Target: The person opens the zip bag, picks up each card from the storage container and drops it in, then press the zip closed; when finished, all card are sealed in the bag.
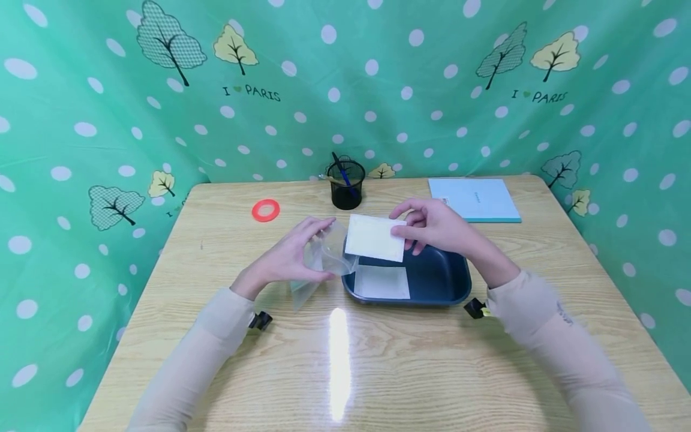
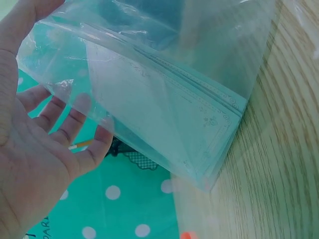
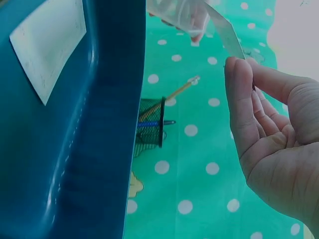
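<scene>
My left hand [image 1: 288, 255] grips a clear plastic bag [image 1: 333, 251], its mouth spread toward the right. In the left wrist view, several printed cards [image 2: 149, 104] with patterned borders lie inside that bag. Between the thumb and fingers of my right hand [image 1: 437, 227] is a white card [image 1: 373, 239], pinched at its right edge just beside the bag's mouth. The right wrist view shows this card nearly edge-on. Below it stands a dark blue tray [image 1: 439, 279], with another white card [image 1: 382, 283] lying in its left part.
Behind the tray stands a black mesh pen cup [image 1: 346, 195] holding pens. A red ring of tape [image 1: 266, 210] lies at the back left. At the back right is a light blue book [image 1: 477, 200]. A green dotted curtain [image 1: 372, 120] borders the wooden table [image 1: 270, 372].
</scene>
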{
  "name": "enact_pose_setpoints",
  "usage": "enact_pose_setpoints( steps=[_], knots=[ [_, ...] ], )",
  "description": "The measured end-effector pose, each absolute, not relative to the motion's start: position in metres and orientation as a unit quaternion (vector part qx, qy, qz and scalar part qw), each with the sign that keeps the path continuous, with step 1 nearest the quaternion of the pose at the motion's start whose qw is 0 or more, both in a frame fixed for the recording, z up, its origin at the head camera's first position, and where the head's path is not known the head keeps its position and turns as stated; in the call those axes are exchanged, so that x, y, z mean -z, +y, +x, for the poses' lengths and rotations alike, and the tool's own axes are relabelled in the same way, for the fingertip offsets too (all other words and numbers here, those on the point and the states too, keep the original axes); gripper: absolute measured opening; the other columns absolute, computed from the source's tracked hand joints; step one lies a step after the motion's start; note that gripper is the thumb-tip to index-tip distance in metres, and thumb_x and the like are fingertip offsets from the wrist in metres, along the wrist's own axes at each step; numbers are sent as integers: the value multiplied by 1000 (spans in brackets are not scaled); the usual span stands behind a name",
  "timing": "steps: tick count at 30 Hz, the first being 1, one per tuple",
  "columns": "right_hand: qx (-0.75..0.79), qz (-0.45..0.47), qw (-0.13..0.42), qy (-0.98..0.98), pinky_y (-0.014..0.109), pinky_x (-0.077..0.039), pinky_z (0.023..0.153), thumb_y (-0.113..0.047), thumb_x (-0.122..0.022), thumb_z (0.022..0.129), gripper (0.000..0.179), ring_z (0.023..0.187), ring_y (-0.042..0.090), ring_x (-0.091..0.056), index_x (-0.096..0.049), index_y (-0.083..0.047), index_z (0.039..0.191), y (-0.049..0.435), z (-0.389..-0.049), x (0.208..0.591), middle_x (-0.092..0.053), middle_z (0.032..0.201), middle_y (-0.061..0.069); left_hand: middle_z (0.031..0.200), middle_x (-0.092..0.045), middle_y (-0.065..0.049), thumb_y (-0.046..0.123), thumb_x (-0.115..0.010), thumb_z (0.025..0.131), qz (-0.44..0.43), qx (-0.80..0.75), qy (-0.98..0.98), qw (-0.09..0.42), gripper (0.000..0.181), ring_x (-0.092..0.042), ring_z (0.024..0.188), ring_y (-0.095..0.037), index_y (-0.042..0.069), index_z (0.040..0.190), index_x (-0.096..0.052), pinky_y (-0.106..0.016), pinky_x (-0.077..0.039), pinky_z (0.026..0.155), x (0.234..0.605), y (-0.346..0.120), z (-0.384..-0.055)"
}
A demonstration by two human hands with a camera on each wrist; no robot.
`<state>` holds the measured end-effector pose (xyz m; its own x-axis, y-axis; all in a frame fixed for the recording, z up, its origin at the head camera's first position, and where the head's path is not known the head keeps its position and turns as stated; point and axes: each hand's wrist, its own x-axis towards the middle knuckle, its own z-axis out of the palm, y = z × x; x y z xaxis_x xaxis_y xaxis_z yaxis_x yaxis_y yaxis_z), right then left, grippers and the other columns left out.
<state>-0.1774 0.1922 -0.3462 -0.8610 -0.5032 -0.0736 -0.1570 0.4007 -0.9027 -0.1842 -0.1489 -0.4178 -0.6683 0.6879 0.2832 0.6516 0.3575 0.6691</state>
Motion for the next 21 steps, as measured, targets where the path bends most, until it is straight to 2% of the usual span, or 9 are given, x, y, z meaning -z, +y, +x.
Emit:
enact_pose_setpoints(
  steps=[4,8,11,17,21],
  knots=[
    [500,-200,171,825,42,-60,59,-19,-74,94,31,72,44,-68,-64,-4,120,183,-176,346,-69,81,13,131,-50,-9,27,-93,68,408,-395,823,23,106,-49,117,-23,4,155,-36,-46,-47,99,418,-148,-184],
    [487,-210,166,831,40,-60,59,-19,-74,94,31,66,32,-69,-66,-2,120,175,-176,346,-70,79,11,132,-50,-11,23,-94,68,406,-399,822,28,106,-49,117,-24,5,155,-36,-48,-46,99,418,-147,-184],
    [479,-216,165,835,38,-60,59,-19,-75,94,33,63,27,-69,-68,0,120,168,-177,345,-71,79,9,133,-50,-10,21,-94,68,400,-400,824,35,107,-48,118,-23,10,157,-35,-48,-46,100,418,-145,-182],
    [477,-225,168,833,42,-60,59,-19,-74,94,33,63,27,-69,-69,0,120,155,-178,347,-72,80,8,133,-48,-4,21,-95,68,393,-403,825,45,108,-47,119,-22,15,158,-35,-48,-45,101,417,-144,-181],
    [479,-225,178,830,44,-60,61,-20,-74,95,31,64,27,-70,-69,-2,120,148,-181,350,-73,81,8,135,-47,-4,29,-93,70,395,-399,826,49,106,-47,120,-21,15,158,-34,-48,-44,101,417,-144,-181]
  ],
)
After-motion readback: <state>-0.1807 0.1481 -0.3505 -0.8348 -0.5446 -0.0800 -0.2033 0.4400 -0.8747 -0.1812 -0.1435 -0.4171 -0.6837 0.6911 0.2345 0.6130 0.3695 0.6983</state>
